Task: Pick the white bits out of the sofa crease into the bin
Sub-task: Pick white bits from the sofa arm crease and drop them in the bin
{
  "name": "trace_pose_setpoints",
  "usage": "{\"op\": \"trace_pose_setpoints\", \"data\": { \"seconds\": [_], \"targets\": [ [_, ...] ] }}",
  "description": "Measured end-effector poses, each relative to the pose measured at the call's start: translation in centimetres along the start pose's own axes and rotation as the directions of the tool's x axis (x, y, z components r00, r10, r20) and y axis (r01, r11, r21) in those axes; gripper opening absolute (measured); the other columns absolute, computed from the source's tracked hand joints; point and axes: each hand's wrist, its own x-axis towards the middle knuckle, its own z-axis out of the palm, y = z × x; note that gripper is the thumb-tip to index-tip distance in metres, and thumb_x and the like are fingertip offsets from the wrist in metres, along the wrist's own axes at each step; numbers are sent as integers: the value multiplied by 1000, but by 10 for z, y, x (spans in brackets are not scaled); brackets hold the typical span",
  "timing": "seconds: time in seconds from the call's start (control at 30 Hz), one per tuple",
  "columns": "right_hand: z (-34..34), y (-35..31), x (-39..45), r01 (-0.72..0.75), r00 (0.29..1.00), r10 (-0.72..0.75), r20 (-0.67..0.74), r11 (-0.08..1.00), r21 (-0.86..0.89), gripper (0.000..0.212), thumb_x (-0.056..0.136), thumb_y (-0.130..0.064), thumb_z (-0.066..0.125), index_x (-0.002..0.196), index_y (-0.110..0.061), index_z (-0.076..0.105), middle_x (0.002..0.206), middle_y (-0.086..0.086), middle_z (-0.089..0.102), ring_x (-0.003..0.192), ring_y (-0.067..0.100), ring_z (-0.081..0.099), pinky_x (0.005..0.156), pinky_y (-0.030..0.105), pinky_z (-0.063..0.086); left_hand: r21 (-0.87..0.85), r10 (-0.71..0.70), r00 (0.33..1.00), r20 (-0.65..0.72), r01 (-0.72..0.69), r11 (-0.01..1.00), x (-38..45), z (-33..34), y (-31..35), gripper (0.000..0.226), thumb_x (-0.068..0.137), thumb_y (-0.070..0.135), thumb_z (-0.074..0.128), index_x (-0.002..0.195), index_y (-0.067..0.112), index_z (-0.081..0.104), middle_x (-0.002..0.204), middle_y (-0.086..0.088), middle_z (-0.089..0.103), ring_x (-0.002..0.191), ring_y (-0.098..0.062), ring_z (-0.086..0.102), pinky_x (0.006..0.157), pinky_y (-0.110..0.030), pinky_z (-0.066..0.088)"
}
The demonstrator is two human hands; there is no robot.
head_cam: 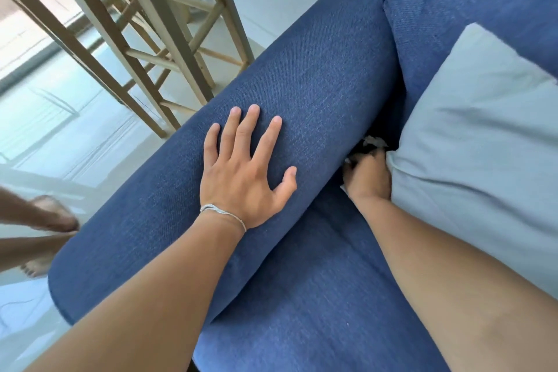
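**Head view: one hand flat on the armrest, the other down in the sofa crease**

The head camera is looking down on one blue sofa point(317, 296) with two hands at work. The left hand point(241, 178) is lying palm down on the rounded armrest point(302, 84), its five fingers point(238, 133) spreading wide and flat on the fabric, gripping nothing. One thin pale bracelet point(223, 214) is circling that wrist.

The right hand point(368, 178) is reaching into the crease point(392, 118) between the armrest and the seat, knuckles up, its fingers curling down into the dark gap. Whether they are pinching anything cannot be told, since the tips are hidden. One clump of white bits point(373, 141) is showing in the crease just beyond the right hand, touching or nearly touching the fingertips; a small pale fleck is also showing at the near edge of that hand.

One light grey cushion point(471, 145) is leaning on the seat, pressing against the right hand's outer side. Beside the sofa, on the pale floor point(75, 130), two wooden stools point(145, 39) are standing close together. Two bare feet point(51, 214) of another person are showing at the left edge.
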Motion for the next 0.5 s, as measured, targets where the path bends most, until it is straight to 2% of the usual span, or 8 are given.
{"op": "trace_pose_setpoints", "data": {
  "seconds": [0.23, 0.3, 0.4, 0.5],
  "targets": [
    [-28, 3, -63, 100, 995, -96, -40, 987, 128, 20, 91, -36, 62, 102, -26, 76, 115, 6, 55, 102, 25, 60, 87, 33, 51, 8, -36, 994, 106, 35, 999, -2, -13, 5, 76, 89, 66, 40, 154, 28, 34, 162, -9, 32, 152, -33, 22, 123, -55, 15],
    [-31, 0, -88, 128, 991, -118, -63, 976, 175, 19, 91, -36, 61, 99, -26, 75, 111, 3, 55, 97, 21, 59, 80, 27, 46, 6, -67, 987, 145, 67, 998, -5, -22, 7, 74, 90, 63, 38, 154, 26, 33, 163, -9, 29, 153, -32, 19, 124, -53, 13],
    [-28, -5, -144, 190, 981, -169, -94, 928, 320, 12, 91, -36, 62, 91, -31, 73, 103, -4, 54, 78, 11, 59, 70, 22, 41, -95, -71, 984, 164, 87, 992, -37, -43, 10, 62, 95, 45, 47, 150, 19, 42, 163, -11, 30, 154, -33, 19, 125, -50, 12],
    [-14, -5, -218, 218, 973, -231, -20, 883, 416, 7, 91, -39, 64, 91, -36, 70, 100, -13, 52, 71, 4, 60, 64, 12, 42, -303, -7, 990, 142, 50, 952, -106, -69, 14, 42, 92, 22, 60, 133, 13, 63, 153, -14, 46, 151, -35, 29, 125, -49, 15]
  ]
}}
